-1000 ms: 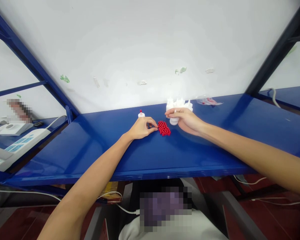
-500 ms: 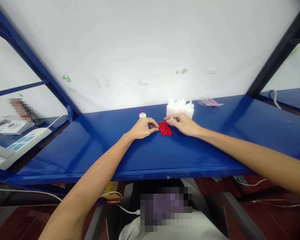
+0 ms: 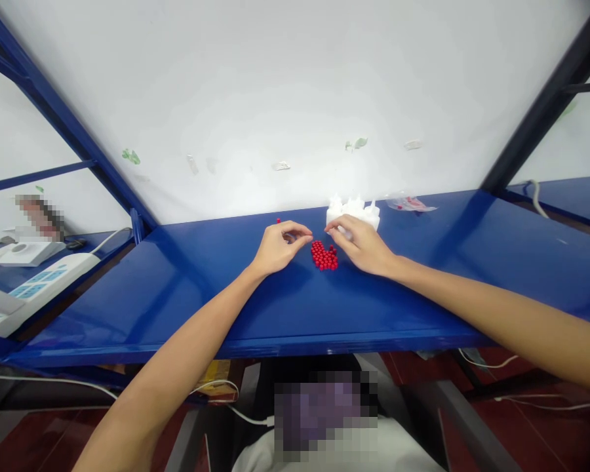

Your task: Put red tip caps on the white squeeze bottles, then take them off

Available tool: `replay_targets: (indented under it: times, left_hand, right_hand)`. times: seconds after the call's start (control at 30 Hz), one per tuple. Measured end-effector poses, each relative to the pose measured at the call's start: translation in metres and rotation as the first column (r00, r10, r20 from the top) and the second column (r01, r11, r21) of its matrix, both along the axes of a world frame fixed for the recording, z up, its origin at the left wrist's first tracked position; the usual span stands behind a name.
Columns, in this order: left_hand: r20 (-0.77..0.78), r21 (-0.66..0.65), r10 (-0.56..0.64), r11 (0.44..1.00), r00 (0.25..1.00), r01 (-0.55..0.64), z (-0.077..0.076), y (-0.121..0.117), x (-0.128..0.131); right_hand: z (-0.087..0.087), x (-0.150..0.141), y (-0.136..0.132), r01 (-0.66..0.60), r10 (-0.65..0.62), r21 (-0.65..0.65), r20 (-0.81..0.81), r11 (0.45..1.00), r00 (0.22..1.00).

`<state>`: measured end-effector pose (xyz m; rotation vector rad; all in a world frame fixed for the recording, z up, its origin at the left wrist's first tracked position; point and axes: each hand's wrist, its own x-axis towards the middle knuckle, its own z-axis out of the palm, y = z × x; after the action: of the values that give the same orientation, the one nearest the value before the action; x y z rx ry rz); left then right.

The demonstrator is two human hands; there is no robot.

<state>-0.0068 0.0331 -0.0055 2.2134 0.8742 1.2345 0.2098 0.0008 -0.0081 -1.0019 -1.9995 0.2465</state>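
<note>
Above a cluster of small round red caps (image 3: 323,257) on the blue table, both hands face each other with a narrow gap between them. My left hand (image 3: 279,248) is left of the cluster, thumb and index finger pinched together; anything between them is too small to make out. On the right, my right hand (image 3: 361,244) pinches with its fingertips, and what they hold is hidden. Directly behind it stand several white squeeze bottles (image 3: 354,208) with pointed tips, partly covered by the hand. A red tip (image 3: 278,221) shows behind my left hand, which hides the rest.
A clear plastic bag (image 3: 410,204) with red pieces lies right of the bottles. The blue table (image 3: 187,288) meets a white wall behind, between blue frame posts. At far left are a white power strip (image 3: 59,275) and a white device (image 3: 34,252) on another surface.
My left hand has lifted from the cluster's left edge, its fingertips now higher. The white bottle under the red tip has become hidden behind it. A gap shows in the cluster's upper right.
</note>
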Motion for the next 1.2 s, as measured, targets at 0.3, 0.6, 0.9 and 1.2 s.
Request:
replay_targets:
  times: [0.3,0.6,0.9,1.2]
  left_hand:
    - [0.189,-0.022,-0.144,0.988,0.972,0.15,0.008,-0.028,0.025]
    - [0.224,-0.077,-0.165,0.979,0.96,0.186,0.011,-0.03,0.025]
    - [0.115,0.04,-0.185,0.983,0.976,0.181,0.013,-0.032,0.023]
    - [0.138,-0.089,-0.248,0.961,0.959,0.261,0.008,-0.037,0.029]
  right_hand:
    - [0.007,-0.014,-0.017,-0.044,0.046,-0.017,0.136,0.999,0.99]
    - [0.016,-0.013,-0.019,0.012,0.005,-0.113,0.149,0.993,0.989]
    - [0.02,-0.002,-0.022,-0.134,0.145,-0.133,0.079,0.982,0.986]
    - [0.014,-0.008,-0.023,-0.177,0.163,-0.169,-0.095,0.97,0.982]
